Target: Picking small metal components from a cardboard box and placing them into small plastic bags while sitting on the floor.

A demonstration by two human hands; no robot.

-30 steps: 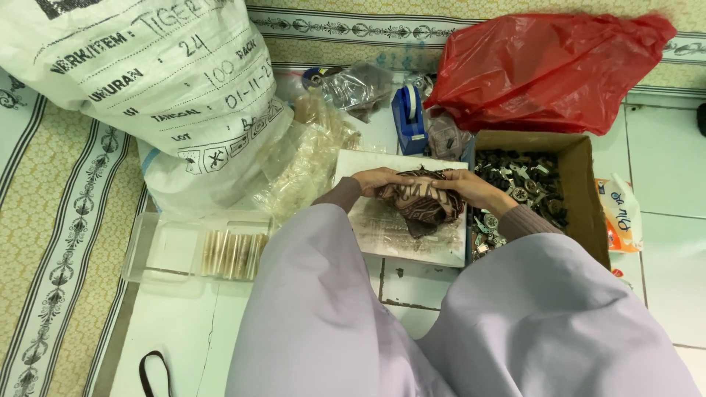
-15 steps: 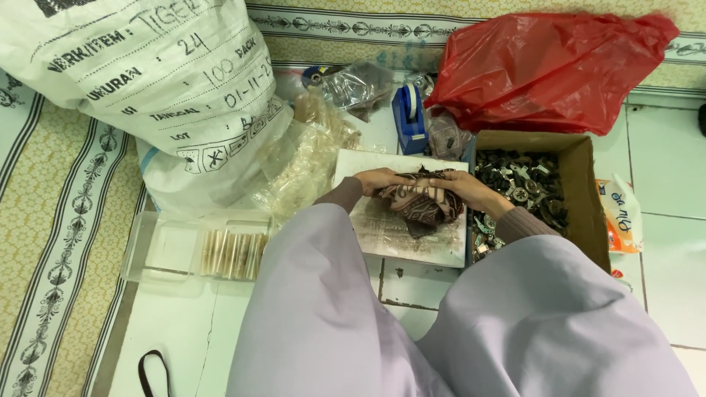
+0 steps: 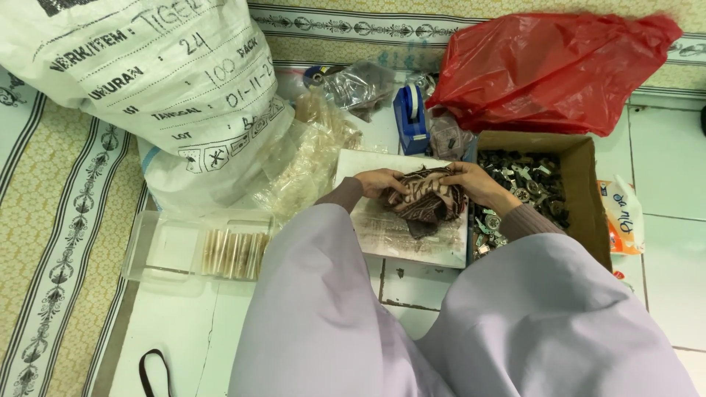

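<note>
Both hands' fingers [image 3: 397, 184] clutch the patterned cloth [image 3: 430, 197] between them.

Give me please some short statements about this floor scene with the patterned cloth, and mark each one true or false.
1. Both hands, left hand and right hand, hold the brown patterned cloth. True.
2. The cardboard box is full of wooden sticks. False: it holds small metal parts.
3. The red plastic bag lies beyond the box. True.
4. The blue tape dispenser stands inside the clear tray. False: it stands beyond the white board.
</note>
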